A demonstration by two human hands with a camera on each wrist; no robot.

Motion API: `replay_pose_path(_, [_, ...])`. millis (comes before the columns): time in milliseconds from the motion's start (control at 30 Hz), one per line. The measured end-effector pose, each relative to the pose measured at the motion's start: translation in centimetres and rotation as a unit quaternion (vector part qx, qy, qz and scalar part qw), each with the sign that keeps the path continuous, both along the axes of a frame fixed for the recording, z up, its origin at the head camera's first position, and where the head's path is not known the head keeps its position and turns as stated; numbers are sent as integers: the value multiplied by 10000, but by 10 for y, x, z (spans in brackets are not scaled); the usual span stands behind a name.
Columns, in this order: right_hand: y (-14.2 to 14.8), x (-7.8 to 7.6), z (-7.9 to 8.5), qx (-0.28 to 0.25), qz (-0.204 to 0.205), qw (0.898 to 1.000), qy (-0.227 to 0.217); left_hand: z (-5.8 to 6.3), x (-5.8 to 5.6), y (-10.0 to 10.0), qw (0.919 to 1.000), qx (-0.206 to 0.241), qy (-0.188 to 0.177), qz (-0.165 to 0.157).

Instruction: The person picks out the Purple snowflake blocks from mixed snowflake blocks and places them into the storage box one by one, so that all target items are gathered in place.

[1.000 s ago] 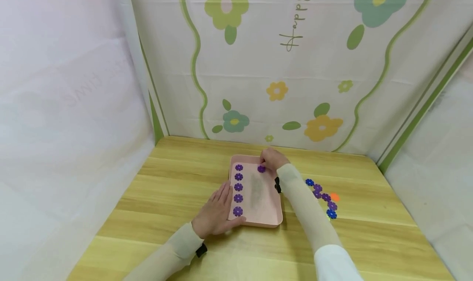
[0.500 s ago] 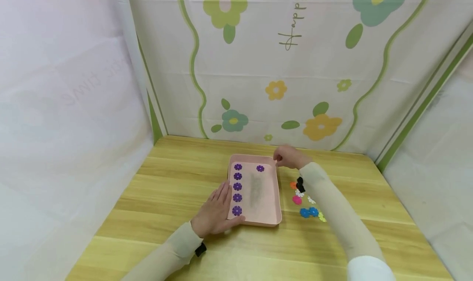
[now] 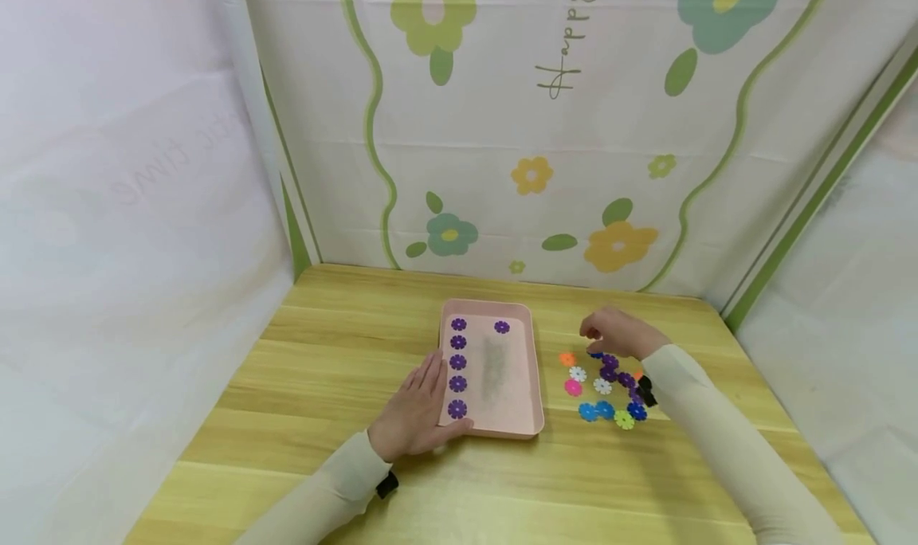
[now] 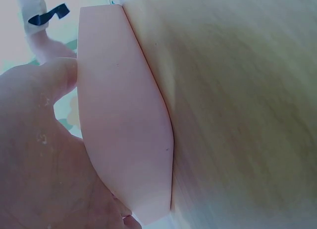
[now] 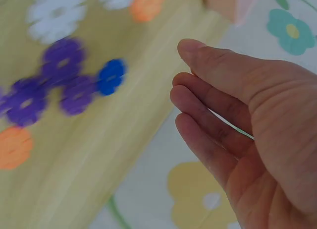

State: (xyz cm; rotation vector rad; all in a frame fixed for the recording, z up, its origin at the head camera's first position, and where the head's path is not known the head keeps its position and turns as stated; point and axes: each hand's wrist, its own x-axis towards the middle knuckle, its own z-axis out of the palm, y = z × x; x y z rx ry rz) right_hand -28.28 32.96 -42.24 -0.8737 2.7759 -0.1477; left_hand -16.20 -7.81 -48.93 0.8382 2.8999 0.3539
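Note:
A pink tray [image 3: 539,370] lies on the wooden table, with a column of several purple snowflake discs [image 3: 457,362] along its left side. One more purple disc [image 3: 502,327] sits at its top right. My left hand [image 3: 416,409] rests on the tray's near left corner, fingers straight along the left rim and thumb over the front edge. In the left wrist view, that hand lies against the tray's outer wall [image 4: 124,100]. My right hand [image 3: 618,331] hovers above loose discs right of the tray. Its fingers are loosely bent and nothing is between them in the right wrist view.
The loose discs include purple ones [image 5: 63,62], a dark blue one [image 5: 111,77], white [image 3: 602,386], pink [image 3: 573,387], light blue [image 3: 588,412], yellow [image 3: 625,419] and orange [image 3: 567,359]. A flower-printed cloth [image 3: 488,131] stands behind the table [image 3: 344,322], with white cloth on both sides.
My right hand has let go of the purple disc at the tray's top right and moved right, over the loose discs. The left hand stays on the tray.

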Motion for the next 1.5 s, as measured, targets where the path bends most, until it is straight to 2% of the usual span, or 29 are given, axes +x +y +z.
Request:
replay_pose_path(367, [40,15,-32,64,-540,9977,-399,-1,-1,0,10000,6,-71,60])
replay_pose_path(800, [54,11,-56,-349,-700,9966,-263,1,1,-1,10000,25,-45,1])
replay_pose_path(933, [54,11,-54,-329,-822,9954,-366,0,1,0,10000,5,-44,7])
replay_pose_path(1233, [54,5,-41,-484,-1422,9859,-742,-4,-2,1,10000,1,49,38])
replay_pose_path(1367, [54,2,-32,-552,-1408,9851,-818,-4,-2,0,10000,30,90,27])
replay_pose_path(1500, [50,-1,-21,-462,-1149,9897,-721,-3,-2,1,10000,18,79,48])
